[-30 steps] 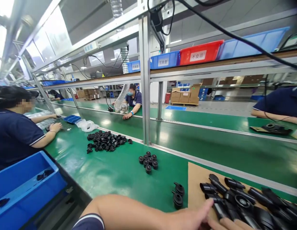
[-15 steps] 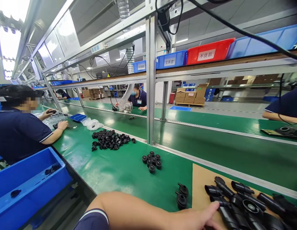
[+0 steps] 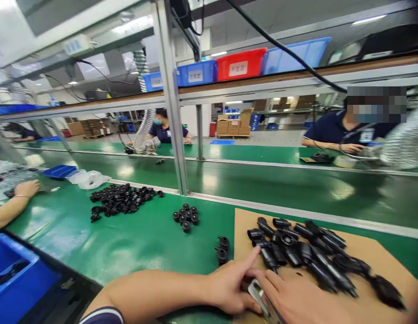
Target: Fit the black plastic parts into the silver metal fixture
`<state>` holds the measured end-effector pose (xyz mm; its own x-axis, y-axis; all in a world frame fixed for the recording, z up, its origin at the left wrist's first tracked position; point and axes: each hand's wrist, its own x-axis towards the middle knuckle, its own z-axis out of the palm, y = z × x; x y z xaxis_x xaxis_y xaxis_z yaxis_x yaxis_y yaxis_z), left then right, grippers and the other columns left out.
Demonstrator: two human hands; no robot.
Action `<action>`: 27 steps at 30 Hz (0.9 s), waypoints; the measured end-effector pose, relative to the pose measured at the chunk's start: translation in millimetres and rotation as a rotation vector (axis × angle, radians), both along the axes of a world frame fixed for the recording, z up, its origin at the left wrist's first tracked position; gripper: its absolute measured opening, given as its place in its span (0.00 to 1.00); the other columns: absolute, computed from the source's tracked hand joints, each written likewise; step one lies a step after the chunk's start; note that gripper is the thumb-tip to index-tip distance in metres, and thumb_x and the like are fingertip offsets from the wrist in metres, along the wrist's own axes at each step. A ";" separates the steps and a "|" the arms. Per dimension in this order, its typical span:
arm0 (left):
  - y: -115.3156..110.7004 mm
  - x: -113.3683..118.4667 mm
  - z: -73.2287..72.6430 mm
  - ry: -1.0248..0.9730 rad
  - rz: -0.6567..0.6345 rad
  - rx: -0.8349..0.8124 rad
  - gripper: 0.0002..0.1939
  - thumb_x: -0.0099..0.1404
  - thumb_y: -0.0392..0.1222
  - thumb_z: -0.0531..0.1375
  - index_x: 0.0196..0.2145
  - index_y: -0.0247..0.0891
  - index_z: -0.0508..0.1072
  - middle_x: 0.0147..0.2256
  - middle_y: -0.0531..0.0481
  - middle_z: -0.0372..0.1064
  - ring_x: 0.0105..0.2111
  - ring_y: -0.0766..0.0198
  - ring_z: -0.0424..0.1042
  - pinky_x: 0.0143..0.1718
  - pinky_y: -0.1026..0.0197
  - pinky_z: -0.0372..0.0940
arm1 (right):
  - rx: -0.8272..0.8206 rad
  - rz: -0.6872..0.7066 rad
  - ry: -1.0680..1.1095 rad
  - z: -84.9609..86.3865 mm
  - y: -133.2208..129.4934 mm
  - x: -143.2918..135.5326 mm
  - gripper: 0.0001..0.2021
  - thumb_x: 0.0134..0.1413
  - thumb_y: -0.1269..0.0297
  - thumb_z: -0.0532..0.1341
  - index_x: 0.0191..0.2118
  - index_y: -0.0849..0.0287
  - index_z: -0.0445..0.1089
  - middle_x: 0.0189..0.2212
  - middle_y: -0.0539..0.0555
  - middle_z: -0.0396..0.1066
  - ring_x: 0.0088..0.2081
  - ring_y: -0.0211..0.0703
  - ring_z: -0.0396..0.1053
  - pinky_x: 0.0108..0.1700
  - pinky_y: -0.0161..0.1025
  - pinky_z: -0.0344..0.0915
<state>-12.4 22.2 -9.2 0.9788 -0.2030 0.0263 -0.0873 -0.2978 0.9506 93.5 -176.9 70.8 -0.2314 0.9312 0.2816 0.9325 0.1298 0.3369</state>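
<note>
My left hand point(image 3: 232, 285) comes in from the lower left, over the near edge of the brown cardboard sheet point(image 3: 240, 220). Its index finger stretches toward the black tubes while the thumb bends inward; a dark bit shows in the grip, too hidden to name. My right hand point(image 3: 299, 297), blurred, meets it from the right with its fingers closed around a grey metal tool with a looped end point(image 3: 258, 292). Most of that tool is covered by the hands. Just beyond lie several black plastic tubes point(image 3: 291, 256) in a loose heap. Two round black fittings point(image 3: 222, 256) stand left of the cardboard.
On the green bench, a small group of black caps point(image 3: 186, 218) and a larger pile of black parts point(image 3: 123, 198) lie leftward. A blue bin point(image 3: 23, 279) is at lower left. A metal post point(image 3: 171, 99) rises behind. A co-worker's hand point(image 3: 26, 189) rests at far left.
My view has swung to the right. My right hand has come into the picture with the looped metal tool, meeting my left hand, which has drawn back from the tubes.
</note>
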 end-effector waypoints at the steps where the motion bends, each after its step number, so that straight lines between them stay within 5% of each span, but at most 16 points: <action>1: -1.1 -2.5 2.1 -0.027 0.003 -0.028 0.71 0.55 0.38 0.75 0.74 0.44 0.23 0.58 0.39 0.75 0.51 0.47 0.78 0.55 0.49 0.72 | -0.061 0.056 -0.017 16.9 1.0 -0.2 0.26 0.54 0.61 0.64 0.57 0.67 0.69 0.44 0.66 0.74 0.36 0.57 0.72 0.31 0.49 0.67; 5: -3.5 -7.8 11.7 -0.146 -0.024 -0.144 0.62 0.61 0.33 0.67 0.75 0.43 0.27 0.64 0.37 0.68 0.58 0.47 0.73 0.60 0.49 0.67 | -0.297 0.502 -0.157 66.4 18.6 23.4 0.16 0.69 0.69 0.57 0.59 0.59 0.69 0.51 0.59 0.72 0.43 0.48 0.70 0.28 0.43 0.61; 8: -5.0 -8.0 15.1 -0.099 -0.048 -0.188 0.59 0.63 0.33 0.65 0.75 0.43 0.25 0.62 0.38 0.69 0.53 0.51 0.76 0.56 0.52 0.70 | -0.372 0.708 -0.158 71.7 34.7 40.5 0.14 0.73 0.72 0.51 0.53 0.66 0.73 0.45 0.60 0.74 0.43 0.47 0.69 0.28 0.44 0.58; 11: -7.3 -8.8 14.6 -0.077 0.006 -0.129 0.59 0.62 0.32 0.66 0.75 0.42 0.28 0.57 0.41 0.74 0.49 0.51 0.76 0.55 0.53 0.69 | -0.454 0.767 -0.164 63.0 46.0 40.2 0.10 0.67 0.74 0.56 0.46 0.69 0.75 0.37 0.60 0.74 0.39 0.49 0.69 0.37 0.46 0.62; 13: -8.8 -9.5 14.3 -0.073 0.033 -0.089 0.59 0.61 0.32 0.66 0.75 0.42 0.30 0.56 0.42 0.75 0.48 0.52 0.75 0.54 0.54 0.69 | -0.521 0.688 -0.139 54.7 46.0 32.3 0.09 0.59 0.69 0.63 0.42 0.69 0.75 0.35 0.60 0.74 0.38 0.51 0.69 0.42 0.48 0.64; 18: -6.2 -10.1 19.3 -0.050 -0.036 -0.157 0.58 0.65 0.34 0.64 0.75 0.46 0.25 0.56 0.42 0.74 0.39 0.58 0.75 0.43 0.59 0.71 | -0.461 -0.038 0.145 38.8 15.5 4.8 0.22 0.59 0.45 0.62 0.39 0.64 0.73 0.31 0.59 0.73 0.30 0.52 0.68 0.33 0.48 0.61; 20: -2.7 -10.8 22.6 -0.028 -0.062 -0.155 0.56 0.68 0.35 0.62 0.74 0.47 0.22 0.58 0.41 0.72 0.39 0.58 0.75 0.44 0.57 0.71 | -0.419 -0.161 0.149 41.9 3.4 1.9 0.26 0.61 0.42 0.62 0.42 0.66 0.72 0.32 0.60 0.73 0.31 0.53 0.68 0.32 0.47 0.60; 22: -0.6 -12.3 24.9 -0.041 -0.062 -0.101 0.56 0.69 0.39 0.64 0.74 0.45 0.22 0.59 0.39 0.70 0.46 0.54 0.75 0.53 0.52 0.70 | -0.391 -0.060 0.079 49.9 -1.2 7.8 0.24 0.64 0.47 0.62 0.50 0.68 0.70 0.38 0.61 0.74 0.35 0.52 0.69 0.33 0.46 0.59; 24: -2.3 -14.0 24.7 -0.083 -0.055 -0.044 0.63 0.65 0.44 0.70 0.74 0.43 0.22 0.63 0.38 0.66 0.58 0.48 0.70 0.64 0.45 0.62 | -0.357 0.203 -0.023 58.2 2.4 19.0 0.17 0.71 0.60 0.58 0.58 0.65 0.67 0.48 0.62 0.73 0.41 0.50 0.69 0.31 0.43 0.58; 27: -11.6 -15.1 19.3 -0.100 0.011 -0.017 0.76 0.54 0.46 0.78 0.74 0.44 0.20 0.68 0.38 0.60 0.67 0.43 0.60 0.71 0.43 0.51 | -0.362 0.570 -0.127 63.7 17.2 34.1 0.17 0.75 0.72 0.47 0.56 0.65 0.70 0.52 0.62 0.71 0.46 0.47 0.69 0.31 0.42 0.58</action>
